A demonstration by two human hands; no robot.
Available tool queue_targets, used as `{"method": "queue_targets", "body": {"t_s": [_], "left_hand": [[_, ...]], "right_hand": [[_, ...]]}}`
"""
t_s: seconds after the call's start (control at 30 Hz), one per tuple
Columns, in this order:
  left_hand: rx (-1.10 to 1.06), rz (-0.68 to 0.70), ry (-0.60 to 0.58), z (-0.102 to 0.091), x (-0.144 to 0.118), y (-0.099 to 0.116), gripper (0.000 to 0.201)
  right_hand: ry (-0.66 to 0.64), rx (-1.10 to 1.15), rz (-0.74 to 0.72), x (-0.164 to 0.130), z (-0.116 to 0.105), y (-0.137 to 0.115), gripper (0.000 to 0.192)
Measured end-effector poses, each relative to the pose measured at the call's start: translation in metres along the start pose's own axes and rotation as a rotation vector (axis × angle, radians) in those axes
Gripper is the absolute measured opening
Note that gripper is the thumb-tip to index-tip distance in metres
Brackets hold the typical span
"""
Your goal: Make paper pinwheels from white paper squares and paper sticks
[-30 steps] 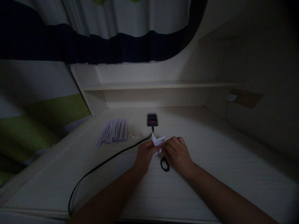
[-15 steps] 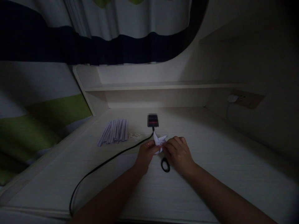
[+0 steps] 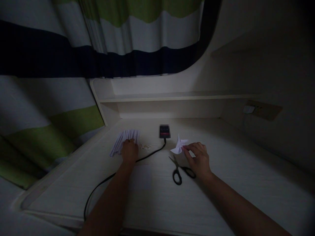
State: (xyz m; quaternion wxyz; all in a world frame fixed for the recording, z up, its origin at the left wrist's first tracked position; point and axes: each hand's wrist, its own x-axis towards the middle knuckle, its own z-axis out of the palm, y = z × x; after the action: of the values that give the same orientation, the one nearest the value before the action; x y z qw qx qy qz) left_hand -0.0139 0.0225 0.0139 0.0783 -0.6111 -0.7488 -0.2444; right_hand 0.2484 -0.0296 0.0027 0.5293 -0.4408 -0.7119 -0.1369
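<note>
We have our two hands well apart, both right of the frame's left third. Our right hand (image 3: 199, 162), right of centre, pinches the white folded-paper pinwheel (image 3: 180, 146) between thumb and fingertips; its pointed blades fan out to the left and upward, just right of the frame's middle. Our left hand (image 3: 130, 152), left of centre, lies over the right side of a row of white paper tubes (image 3: 119, 141), fingers bent down; we cannot tell whether they close on one.

Just below the pinwheel we see scissors (image 3: 177, 167), blades spread and pointing up, black handles toward the bottom of the frame. A small heap of pale pieces (image 3: 145, 147) lies just right of the tubes. At the centre sits a small dark device (image 3: 164, 131), its face blurred, with a black cable (image 3: 153, 153) curving from it to the lower left, passing behind our left arm. Beside that forearm, below centre, a flat pale sheet (image 3: 141, 178) lies on the white desk (image 3: 233, 160).
</note>
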Motion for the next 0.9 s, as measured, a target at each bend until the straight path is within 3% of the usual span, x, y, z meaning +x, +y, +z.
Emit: {"method": "queue_targets", "body": {"t_s": [0.23,0.63,0.77,0.9], "left_hand": [[0.161,-0.030,-0.096,0.015,0.004,-0.010,0.027],[0.046,-0.086,-0.126,0.022,0.004,-0.010,0.035],[-0.069,-0.125,-0.077,0.014,0.004,-0.005,0.034],[-0.268,-0.113,-0.069,0.003,0.004,0.005,0.030]], "right_hand": [[0.011,-0.001,0.043,0.000,0.003,0.007,0.012],[-0.008,0.026,0.066,0.000,0.003,0.006,0.012],[0.038,0.152,0.200,0.001,0.004,0.009,0.013],[0.075,0.366,0.465,0.005,0.004,0.012,0.016]]}}
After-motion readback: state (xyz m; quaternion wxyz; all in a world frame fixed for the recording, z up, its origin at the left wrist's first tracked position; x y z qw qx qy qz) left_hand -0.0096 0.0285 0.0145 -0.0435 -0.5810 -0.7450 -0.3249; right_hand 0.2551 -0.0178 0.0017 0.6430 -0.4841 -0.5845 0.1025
